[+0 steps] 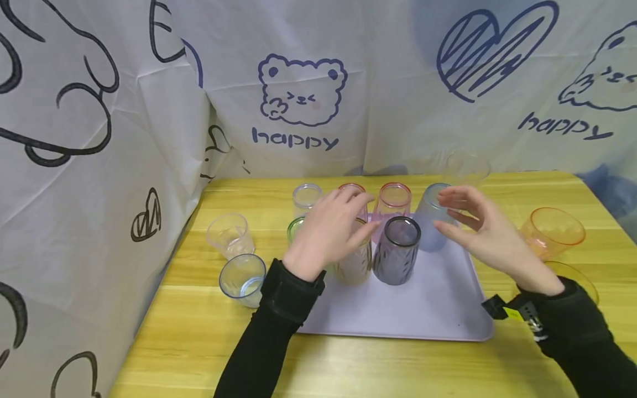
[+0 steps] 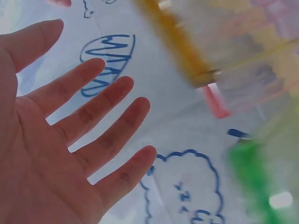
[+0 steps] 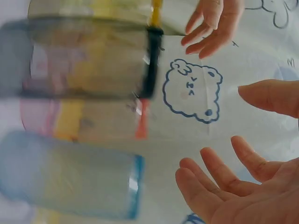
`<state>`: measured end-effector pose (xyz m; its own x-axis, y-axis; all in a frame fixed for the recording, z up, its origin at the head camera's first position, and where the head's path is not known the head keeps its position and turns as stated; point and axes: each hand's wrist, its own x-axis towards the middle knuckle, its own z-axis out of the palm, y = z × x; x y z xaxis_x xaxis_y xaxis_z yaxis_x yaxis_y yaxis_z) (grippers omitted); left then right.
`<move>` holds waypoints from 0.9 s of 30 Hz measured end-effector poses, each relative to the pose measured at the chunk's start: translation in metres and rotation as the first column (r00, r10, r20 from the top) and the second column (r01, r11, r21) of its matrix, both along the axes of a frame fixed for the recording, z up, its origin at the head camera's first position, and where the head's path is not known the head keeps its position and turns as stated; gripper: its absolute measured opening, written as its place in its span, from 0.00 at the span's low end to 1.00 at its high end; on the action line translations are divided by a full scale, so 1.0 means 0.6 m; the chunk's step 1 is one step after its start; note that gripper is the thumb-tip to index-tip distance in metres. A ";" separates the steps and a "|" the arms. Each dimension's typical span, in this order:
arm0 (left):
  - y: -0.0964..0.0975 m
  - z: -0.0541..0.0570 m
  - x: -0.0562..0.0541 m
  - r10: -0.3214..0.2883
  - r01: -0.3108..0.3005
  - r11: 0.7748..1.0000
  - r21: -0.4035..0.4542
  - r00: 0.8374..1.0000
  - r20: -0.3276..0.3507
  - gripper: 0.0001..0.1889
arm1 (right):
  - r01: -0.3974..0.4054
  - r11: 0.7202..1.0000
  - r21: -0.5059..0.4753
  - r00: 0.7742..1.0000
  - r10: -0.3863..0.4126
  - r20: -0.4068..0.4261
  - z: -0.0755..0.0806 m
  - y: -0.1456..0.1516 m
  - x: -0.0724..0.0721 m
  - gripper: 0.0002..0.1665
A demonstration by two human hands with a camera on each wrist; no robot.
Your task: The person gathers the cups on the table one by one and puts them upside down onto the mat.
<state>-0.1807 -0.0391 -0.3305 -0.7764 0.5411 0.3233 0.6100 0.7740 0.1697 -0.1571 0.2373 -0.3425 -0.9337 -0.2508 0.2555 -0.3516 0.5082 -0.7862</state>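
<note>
My left hand (image 1: 328, 229) hovers over the tumblers at the middle of a lavender tray (image 1: 388, 318), fingers spread and apart from them in the left wrist view. Beneath it stand an amber tumbler (image 1: 354, 269) and a green-edged tumbler (image 1: 294, 225), both partly hidden. To its right is a dark grey tumbler (image 1: 396, 258), bottom up. My right hand (image 1: 483, 229), fingers loosely bent, is beside the blue tumbler (image 1: 429, 226). In the right wrist view a gap separates that hand (image 3: 243, 186) from the blue tumbler (image 3: 74, 177). Neither hand holds anything.
Behind stand two red-edged tumblers (image 1: 395, 199) and a pale clear one (image 1: 307, 198). Left of the tray are a clear cup (image 1: 231, 235) and a blue-rimmed cup (image 1: 243, 282). Orange (image 1: 554, 235) and yellow cups are at right; a clear one (image 1: 468, 168) stands at the back.
</note>
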 end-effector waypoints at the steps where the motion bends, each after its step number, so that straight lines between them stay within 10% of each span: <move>1: 0.003 0.007 -0.002 -0.006 0.005 1.000 -0.012 1.000 -0.007 0.23 | 0.014 0.999 0.034 1.000 -0.013 -0.015 0.009 0.004 -0.003 0.31; 12: 0.059 0.076 -0.030 -0.025 0.021 0.984 -0.179 0.999 -0.023 0.24 | 0.120 0.970 0.210 0.993 -0.116 -0.030 0.073 0.047 -0.073 0.44; 27: 0.144 0.094 -0.112 -0.047 0.062 0.928 -0.368 0.998 0.050 0.29 | 0.134 0.845 0.518 0.965 -0.229 0.124 0.027 0.119 -0.210 0.65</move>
<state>-0.2478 0.0473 -0.2741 -0.7501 0.6584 0.0625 0.6520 0.7520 -0.0966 -0.2832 0.3089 -0.3263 -0.9921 -0.1217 -0.0298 -0.0957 0.8899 -0.4460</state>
